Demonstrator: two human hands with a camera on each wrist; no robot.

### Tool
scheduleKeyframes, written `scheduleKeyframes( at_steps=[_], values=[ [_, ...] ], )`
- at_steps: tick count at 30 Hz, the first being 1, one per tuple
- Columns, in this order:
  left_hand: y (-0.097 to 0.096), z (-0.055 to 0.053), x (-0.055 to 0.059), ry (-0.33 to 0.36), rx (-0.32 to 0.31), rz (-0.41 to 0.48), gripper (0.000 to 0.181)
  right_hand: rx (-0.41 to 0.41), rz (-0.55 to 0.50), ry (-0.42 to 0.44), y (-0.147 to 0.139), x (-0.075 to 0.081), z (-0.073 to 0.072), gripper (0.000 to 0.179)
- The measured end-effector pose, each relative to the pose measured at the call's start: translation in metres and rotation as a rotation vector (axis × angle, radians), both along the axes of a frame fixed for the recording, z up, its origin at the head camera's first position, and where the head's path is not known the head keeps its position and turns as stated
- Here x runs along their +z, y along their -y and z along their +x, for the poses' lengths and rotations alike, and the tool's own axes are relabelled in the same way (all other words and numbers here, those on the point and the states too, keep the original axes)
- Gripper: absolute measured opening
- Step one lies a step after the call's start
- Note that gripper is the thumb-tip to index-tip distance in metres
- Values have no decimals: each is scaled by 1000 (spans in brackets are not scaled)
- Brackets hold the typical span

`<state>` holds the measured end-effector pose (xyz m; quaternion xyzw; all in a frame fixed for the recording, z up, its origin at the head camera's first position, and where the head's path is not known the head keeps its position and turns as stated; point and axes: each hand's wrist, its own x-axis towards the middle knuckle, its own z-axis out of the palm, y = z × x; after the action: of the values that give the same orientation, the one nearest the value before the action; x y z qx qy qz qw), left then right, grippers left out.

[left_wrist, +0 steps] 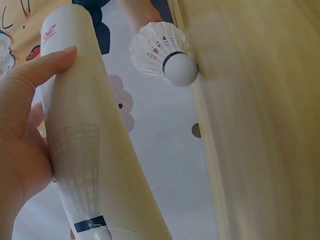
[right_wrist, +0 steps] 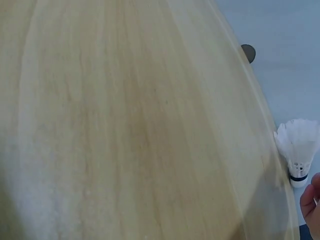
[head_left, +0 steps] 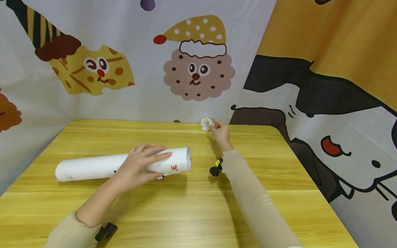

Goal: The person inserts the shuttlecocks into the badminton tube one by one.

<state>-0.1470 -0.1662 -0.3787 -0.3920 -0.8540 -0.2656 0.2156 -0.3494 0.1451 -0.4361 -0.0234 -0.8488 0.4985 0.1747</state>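
My left hand (head_left: 136, 168) grips a long white shuttlecock tube (head_left: 93, 167), its fingers over the top and thumb along the near side. The tube lies lengthwise close over the table, with a printed shuttlecock picture on its side in the left wrist view. Another shuttlecock (left_wrist: 162, 52), cork toward the left wrist camera, shows beside the tube there; in the head view the tube mostly hides it. At the table's far edge my right hand (head_left: 221, 134) pinches a white feather shuttlecock (head_left: 206, 124) by its cork end, feathers to the left. The right wrist view shows fingertips right at the cork.
The wooden table (head_left: 198, 213) ends at the back against a cartoon-printed curtain (head_left: 136, 106). More curtain hangs along the right side. A small black camera (head_left: 216, 167) is worn at my right wrist, another black mount (head_left: 106, 232) at my left.
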Motion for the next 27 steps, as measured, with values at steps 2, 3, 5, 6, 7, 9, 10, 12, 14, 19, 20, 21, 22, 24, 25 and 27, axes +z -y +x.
scheduleKeyframes(
  at_steps=[2, 3, 5, 6, 7, 9, 10, 12, 14, 19, 20, 21, 22, 24, 25, 27],
  values=[
    [0, 0, 0, -2, 0, 2, 82, 5, 21, 24, 0, -1, -2, 33],
    [-1, 0, 0, -3, 2, 2, 82, 7, 34, 33, 0, -2, -3, 34],
    [-1, 0, 0, -3, 4, 2, 83, 12, 54, 57, 0, -2, -4, 37],
    [-1, 0, 0, -2, 5, 0, 83, 12, 59, 68, -1, -2, -5, 39],
    [-1, 0, 0, -1, 5, -2, 83, 14, 61, 79, -1, -1, -5, 40],
    [-1, -1, -1, 2, 6, -5, 83, 21, 58, 98, -2, 0, -6, 43],
    [-1, -1, -1, 4, 6, -8, 83, 27, 54, 108, -1, 1, -6, 44],
    [0, 0, -1, 5, 9, -15, 82, 36, 51, 128, -1, 2, -7, 45],
    [0, 0, -1, 5, 12, -17, 82, 44, 50, 143, 0, 2, -8, 46],
    [1, -1, 0, -1, 11, -16, 82, 37, 53, 148, 2, 3, -12, 46],
    [1, -1, 0, -2, 11, -16, 82, 37, 55, 146, 3, 3, -12, 45],
    [1, -1, 0, -2, 10, -14, 82, 40, 55, 144, 3, 3, -12, 45],
    [1, -1, 0, -1, 9, -14, 82, 43, 58, 147, 4, 3, -12, 44],
    [1, -1, -1, 0, 6, -15, 82, 44, 60, 158, 4, 2, -12, 43],
    [1, -1, -1, 1, 6, -16, 82, 42, 64, 161, 4, 1, -12, 43],
    [1, -2, -1, 2, 3, -16, 82, 38, 74, 178, 4, 0, -13, 44]
  ],
)
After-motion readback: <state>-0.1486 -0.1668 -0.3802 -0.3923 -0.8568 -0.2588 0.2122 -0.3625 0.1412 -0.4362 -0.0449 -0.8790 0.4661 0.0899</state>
